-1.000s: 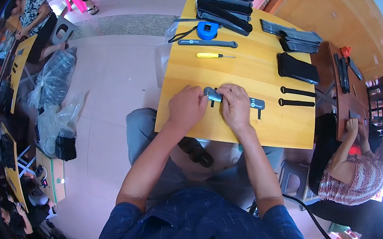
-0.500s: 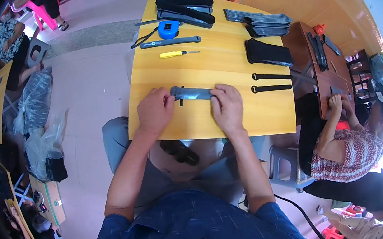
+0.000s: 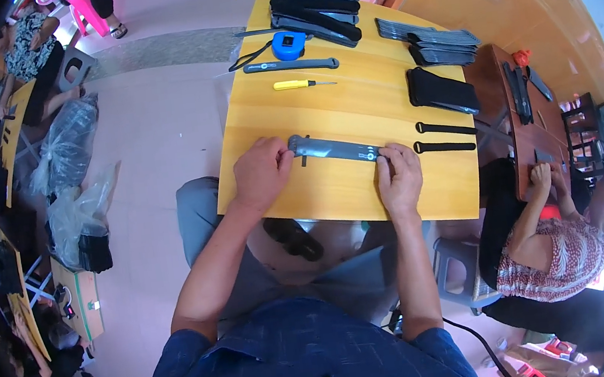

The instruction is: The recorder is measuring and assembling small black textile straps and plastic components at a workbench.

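Observation:
A flat, glossy grey strap (image 3: 335, 148) lies across the near part of the yellow table, slanting slightly down to the right. My left hand (image 3: 264, 172) has its fingers closed on the strap's rounded left end. At the right end, beside some pale printed marks, my right hand (image 3: 400, 179) pinches the strap between thumb and fingers. A short black tab pokes out from beneath it near my left fingertips. Beyond the strap rests a yellow screwdriver (image 3: 293, 84), and past that a single dark grey strap (image 3: 291, 65).
A blue tape measure (image 3: 289, 45) and piled black straps (image 3: 314, 10) occupy the table's far side. Grey strips (image 3: 428, 33), a black bundle (image 3: 443, 90) and two thin black straps (image 3: 448, 146) lie on the right. Another person works at a brown table (image 3: 529, 134) to the right.
My right hand has slid rightward along the strap, so more of its length and the pale marks now show. My left hand stays on the left end. The whole view has shifted slightly.

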{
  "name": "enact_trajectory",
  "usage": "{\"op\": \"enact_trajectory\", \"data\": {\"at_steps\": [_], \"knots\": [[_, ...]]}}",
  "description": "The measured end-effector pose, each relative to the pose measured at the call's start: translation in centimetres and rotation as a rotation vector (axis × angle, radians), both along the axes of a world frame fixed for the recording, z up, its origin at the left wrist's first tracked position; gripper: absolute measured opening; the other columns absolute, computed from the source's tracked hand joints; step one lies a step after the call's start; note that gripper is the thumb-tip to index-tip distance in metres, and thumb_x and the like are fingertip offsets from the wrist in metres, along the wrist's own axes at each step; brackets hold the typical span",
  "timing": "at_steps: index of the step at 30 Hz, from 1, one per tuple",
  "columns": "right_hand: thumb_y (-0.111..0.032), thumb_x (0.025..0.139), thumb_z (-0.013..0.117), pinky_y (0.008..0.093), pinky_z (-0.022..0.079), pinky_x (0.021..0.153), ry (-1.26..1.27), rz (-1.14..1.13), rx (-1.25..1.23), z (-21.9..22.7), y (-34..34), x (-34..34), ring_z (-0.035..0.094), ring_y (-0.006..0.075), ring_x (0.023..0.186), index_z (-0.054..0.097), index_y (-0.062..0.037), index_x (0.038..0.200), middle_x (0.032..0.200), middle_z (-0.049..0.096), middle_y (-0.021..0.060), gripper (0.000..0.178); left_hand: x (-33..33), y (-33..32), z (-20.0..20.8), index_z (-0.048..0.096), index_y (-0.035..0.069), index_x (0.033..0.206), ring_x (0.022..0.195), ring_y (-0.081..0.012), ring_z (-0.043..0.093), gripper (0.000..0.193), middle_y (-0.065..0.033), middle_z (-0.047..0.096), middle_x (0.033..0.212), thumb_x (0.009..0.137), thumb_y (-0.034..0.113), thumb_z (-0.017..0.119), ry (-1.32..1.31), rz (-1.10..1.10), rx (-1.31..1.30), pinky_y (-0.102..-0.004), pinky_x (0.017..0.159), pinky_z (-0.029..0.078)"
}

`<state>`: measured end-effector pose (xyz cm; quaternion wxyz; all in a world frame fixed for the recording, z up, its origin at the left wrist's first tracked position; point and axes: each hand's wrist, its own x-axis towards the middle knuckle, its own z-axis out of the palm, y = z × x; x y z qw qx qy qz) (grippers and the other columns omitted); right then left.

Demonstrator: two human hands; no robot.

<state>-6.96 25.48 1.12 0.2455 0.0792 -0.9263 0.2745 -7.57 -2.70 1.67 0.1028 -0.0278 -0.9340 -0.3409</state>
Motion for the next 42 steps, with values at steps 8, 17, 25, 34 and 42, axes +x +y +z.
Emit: {"op": "enact_trajectory", "data": {"at_steps": [8,17,25,34,42], "knots": [[-0.005,0.088,0.074,0.0438,0.054,0.089,-0.002,-0.008,0.022,0.1,-0.2,0.0,0.067,0.0347,0.101,0.074,-0.005,0.099,0.109,0.071,0.0151,0.011,0.1,-0.1,-0.1,0.065,0.007,0.087,0.078,-0.0331,0.067,0.013,-0.011,0.066,0.082,0.089,0.018,0.073,0.026,-0.016,0.03,-0.0467,0.068,0.053],[-0.005,0.088,0.073,0.0438,0.053,0.093,-0.049,-0.029,-0.011,0.0,-0.2,0.0,0.066,0.0352,0.104,0.073,-0.0037,0.1,0.11,0.07,0.0162,0.012,0.7,-0.4,-0.5,0.066,0.008,0.09,0.081,-0.033,0.067,0.007,-0.0102,0.067,0.086,0.089,0.014,0.071,0.054,-0.058,0.054,-0.0452,0.069,0.053],[-0.004,0.087,0.072,0.047,0.049,0.098,-0.028,-0.033,0.038,0.7,-1.0,-0.2,0.063,0.0367,0.11,0.073,-0.0041,0.105,0.116,0.067,0.0181,0.018,2.2,-0.9,-0.4,0.069,0.008,0.092,0.08,-0.0316,0.067,0.004,-0.0084,0.066,0.085,0.088,0.008,0.07,0.134,-0.143,0.041,-0.043,0.069,0.053],[-0.019,0.087,0.077,0.0557,0.035,0.116,-0.197,0.296,0.089,2.4,-7.2,0.3,0.053,0.0364,0.134,0.071,-0.0095,0.124,0.138,0.06,0.0129,0.039,1.9,-0.8,0.1,0.07,0.007,0.093,0.077,-0.0317,0.065,0.009,-0.0096,0.065,0.084,0.084,0.006,0.074,0.095,-0.162,0.058,-0.0425,0.066,0.051],[-0.026,0.087,0.079,0.0599,0.025,0.122,-0.41,0.347,0.156,0.9,-8.0,0.8,0.035,0.0384,0.152,0.066,-0.0073,0.137,0.158,0.047,0.0174,0.055,1.6,-0.9,0.1,0.072,0.007,0.093,0.074,-0.0309,0.065,0.011,-0.0091,0.066,0.084,0.082,0.005,0.076,0.081,-0.175,0.029,-0.0412,0.065,0.051]]}}
